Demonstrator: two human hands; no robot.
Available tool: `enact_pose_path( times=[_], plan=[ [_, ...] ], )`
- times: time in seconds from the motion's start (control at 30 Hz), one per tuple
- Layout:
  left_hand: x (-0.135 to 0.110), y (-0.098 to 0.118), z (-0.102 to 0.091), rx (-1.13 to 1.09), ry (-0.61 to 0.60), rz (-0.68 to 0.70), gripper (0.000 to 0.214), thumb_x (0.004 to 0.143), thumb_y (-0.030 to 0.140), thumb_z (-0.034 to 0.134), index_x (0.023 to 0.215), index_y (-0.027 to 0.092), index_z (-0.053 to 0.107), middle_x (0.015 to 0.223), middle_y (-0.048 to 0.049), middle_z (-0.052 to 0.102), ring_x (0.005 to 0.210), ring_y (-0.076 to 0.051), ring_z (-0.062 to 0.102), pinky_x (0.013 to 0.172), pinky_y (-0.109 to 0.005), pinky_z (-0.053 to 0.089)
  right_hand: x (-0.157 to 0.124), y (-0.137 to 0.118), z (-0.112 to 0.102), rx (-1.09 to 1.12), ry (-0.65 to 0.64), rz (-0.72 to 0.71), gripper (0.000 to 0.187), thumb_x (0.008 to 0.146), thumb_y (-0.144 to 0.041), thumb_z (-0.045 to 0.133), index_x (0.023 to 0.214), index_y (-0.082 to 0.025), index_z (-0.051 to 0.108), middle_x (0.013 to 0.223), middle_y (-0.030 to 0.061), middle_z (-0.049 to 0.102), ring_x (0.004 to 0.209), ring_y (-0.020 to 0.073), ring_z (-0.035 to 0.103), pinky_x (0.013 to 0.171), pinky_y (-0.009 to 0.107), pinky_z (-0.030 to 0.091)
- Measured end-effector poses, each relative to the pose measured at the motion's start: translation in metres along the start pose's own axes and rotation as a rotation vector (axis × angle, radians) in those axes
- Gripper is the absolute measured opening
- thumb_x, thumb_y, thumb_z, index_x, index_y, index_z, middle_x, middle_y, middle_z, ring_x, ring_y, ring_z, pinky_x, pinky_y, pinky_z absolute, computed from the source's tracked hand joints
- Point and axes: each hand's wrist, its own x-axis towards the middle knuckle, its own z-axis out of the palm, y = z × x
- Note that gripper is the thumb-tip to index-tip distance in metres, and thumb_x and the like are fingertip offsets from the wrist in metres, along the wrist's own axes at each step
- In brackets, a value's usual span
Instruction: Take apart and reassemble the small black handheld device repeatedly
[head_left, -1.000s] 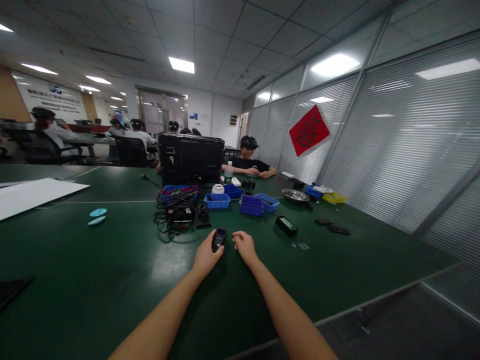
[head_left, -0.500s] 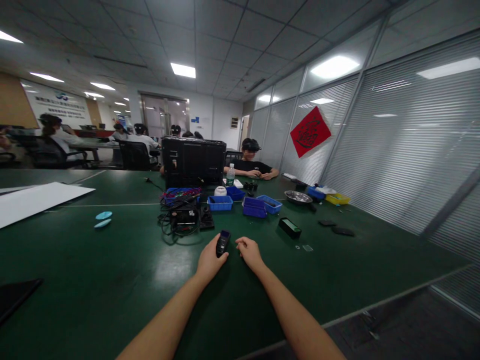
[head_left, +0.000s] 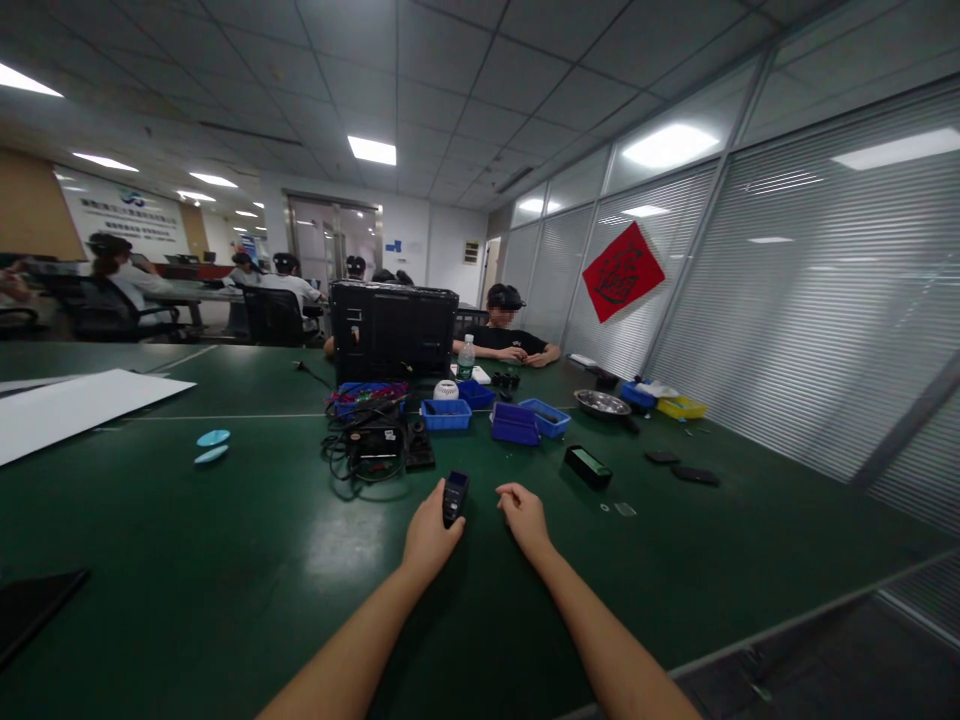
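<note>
At the near middle of the dark green, glossy surface (head_left: 262,560): left hand (head_left: 431,535) closed around the lower part of a small black oblong handset with a screen (head_left: 454,494); can't tell whether it also rests below. Right hand (head_left: 523,515) apart, fingers loosely curled, nothing visible in them; too small to rule out a pinch. Risks, as judged: low grip could let the handset twist if its top is pushed; careless rightward sweep could scatter the small white ring (head_left: 604,507) and thin clear square piece (head_left: 625,509).
</note>
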Motion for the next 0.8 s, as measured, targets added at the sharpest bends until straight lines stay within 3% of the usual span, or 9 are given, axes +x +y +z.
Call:
enact_pose_path(
  times=[0.37,0.63,0.8],
  plan=[
    [-0.004,0.006,0.010,0.028,0.008,-0.055,0.066,0.069,0.026,0.051,0.131,0.010,0.032,0.131,-0.0088,0.044,0.118,-0.020,0.042,0.100,-0.027,0.029,-0.002,0.000,-0.006,-0.044,0.013,-0.006,0.026,0.074,-0.029,0.041,0.080,-0.016,0.062,0.063,0.0014,0.060,0.056,0.0152,0.054,0.055,0.024,0.040],
    [0.001,-0.004,0.009,0.024,-0.039,-0.003,0.073,0.067,0.029,0.052,0.133,0.010,0.028,0.132,-0.0103,0.043,0.120,-0.021,0.040,0.099,-0.028,0.030,-0.007,-0.007,0.000,-0.046,-0.082,-0.052,0.027,0.074,-0.027,0.039,0.080,-0.016,0.062,0.063,0.0023,0.061,0.060,0.0159,0.056,0.058,0.025,0.042],
    [0.001,-0.009,0.005,0.034,-0.074,0.018,0.078,0.066,0.032,0.053,0.135,0.008,0.023,0.131,-0.0120,0.044,0.118,-0.021,0.042,0.098,-0.028,0.031,-0.007,-0.008,0.021,0.035,-0.132,0.049,0.041,0.072,-0.021,0.038,0.109,-0.015,0.055,0.090,0.0056,0.064,0.052,0.0117,0.055,0.055,0.025,0.045]
  ],
)
